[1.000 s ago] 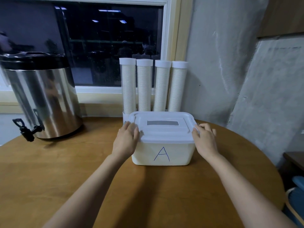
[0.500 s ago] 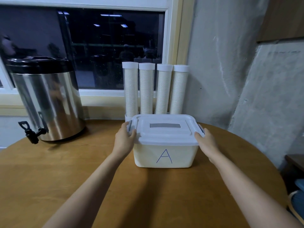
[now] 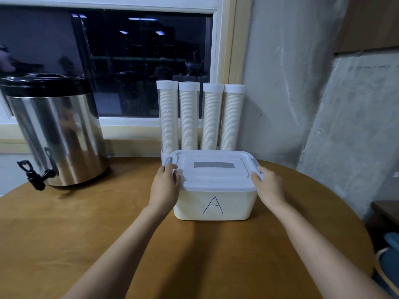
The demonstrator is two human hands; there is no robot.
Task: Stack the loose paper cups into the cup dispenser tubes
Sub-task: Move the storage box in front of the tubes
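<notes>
1. At the table's far edge, the box is hiding the bases of the four dispenser tubes. Only a sliver of their white holder is showing by the box's back-left corner.
2. Box wall is reading cloudy cream, so I can't tell what is inside. The lid is sitting on top.
3. Both forearms are running off the bottom of the view, and the steel urn is getting clipped on the left.
4. Left hand is gripping the lid's left edge, with the thumb lying on top and the fingertips curling at the grey left clip.
5. Right hand is mirroring it, holding the lid's right edge at the right clip. Its fingertips are mostly hiding behind the back of the hand.
6. Tubes are standing upright side by side just behind the box. Each is wearing a white cap and showing ribbed cream cup stacks packed nearly up to it.
7. Box is sitting just in front of the tubes, showing a blue handwritten "A" on its near wall.
8. Urn is standing at the far-left edge, well apart from the box.
</notes>
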